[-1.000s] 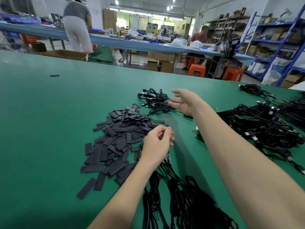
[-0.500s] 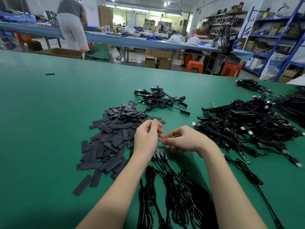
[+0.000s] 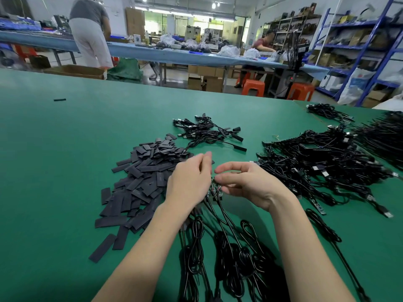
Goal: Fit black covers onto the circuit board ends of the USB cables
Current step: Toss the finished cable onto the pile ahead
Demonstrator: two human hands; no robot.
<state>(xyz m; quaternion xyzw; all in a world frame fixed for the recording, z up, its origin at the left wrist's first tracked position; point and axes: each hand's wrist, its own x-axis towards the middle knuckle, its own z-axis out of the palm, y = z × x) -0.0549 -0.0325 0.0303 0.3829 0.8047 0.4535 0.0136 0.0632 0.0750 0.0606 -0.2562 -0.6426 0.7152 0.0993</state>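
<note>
Beyond our green table [image 3: 65, 149]

We see a long blue workbench [image 3: 152, 53] with plastic bags [image 3: 230, 50], a standing person [image 3: 90, 31] at it and a seated one [image 3: 265, 43], orange stools [image 3: 253, 87] beneath, cardboard boxes [image 3: 74, 70], and blue shelving [image 3: 359, 46] at right.

The green table [image 3: 65, 149] lies bare along its left edge and over the far left, save one small black piece [image 3: 59, 99] near the far edge; a hand could pass freely there; toward the middle, the heap of black covers [image 3: 141, 179] spreads wide and blocks the way; beyond it a small tangle of cables [image 3: 207, 132] sits, with a bare strip between the two; the right side is crowded by a big pile of cables [image 3: 322, 162] reaching to the right edge; at the near edge, coiled cables [image 3: 229, 258] fill the ground between the forearms; a single cable [image 3: 327, 236] crosses the near right.
</note>
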